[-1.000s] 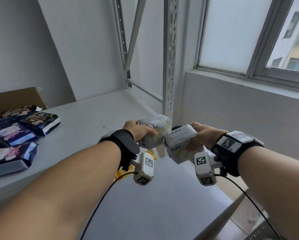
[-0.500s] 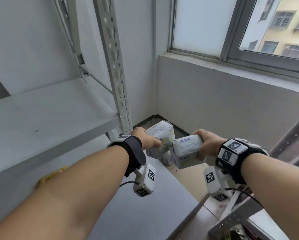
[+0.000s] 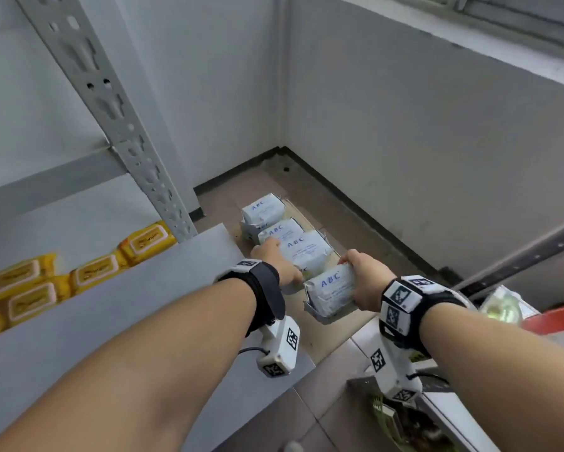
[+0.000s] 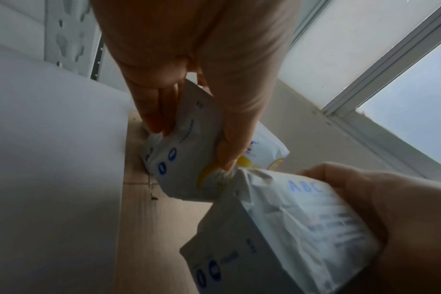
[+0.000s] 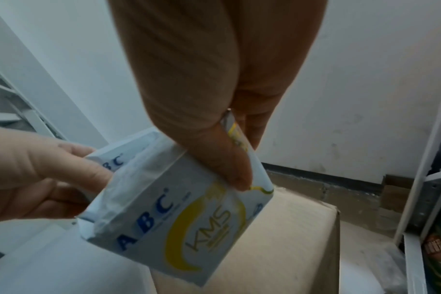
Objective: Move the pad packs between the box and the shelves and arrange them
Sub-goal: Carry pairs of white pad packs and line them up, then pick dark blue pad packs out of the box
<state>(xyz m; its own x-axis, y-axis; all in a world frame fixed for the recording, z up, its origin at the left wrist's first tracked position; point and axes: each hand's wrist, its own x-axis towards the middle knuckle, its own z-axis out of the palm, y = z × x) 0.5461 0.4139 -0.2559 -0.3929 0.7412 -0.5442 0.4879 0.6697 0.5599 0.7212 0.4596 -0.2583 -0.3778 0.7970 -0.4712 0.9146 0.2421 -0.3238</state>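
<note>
Each hand grips a white "ABC" pad pack over an open cardboard box [image 3: 320, 334] on the floor. My left hand [image 3: 275, 261] holds its pack [image 3: 306, 252] between fingers and thumb, low in the box beside two more white packs [image 3: 262, 207] lined up behind it. In the left wrist view that hand [image 4: 191, 141] pinches the pack [image 4: 186, 165] against the cardboard [image 4: 144, 218]. My right hand [image 3: 362, 277] holds the other pack [image 3: 331, 288] just above the box, nearer me. The right wrist view has the thumb [image 5: 229, 163] across this pack [image 5: 179, 218].
A grey shelf board [image 3: 143, 308] juts out on the left, right next to the box. Several yellow packs [image 3: 23, 282] lie on the lower shelf behind it. A perforated upright [image 3: 124, 135] stands at the shelf corner. A second rack [image 3: 519, 252] with goods stands on the right.
Both hands have come down from the upper shelf level to the box on the floor, each still holding its pack. The head view has tipped downward and rightward.
</note>
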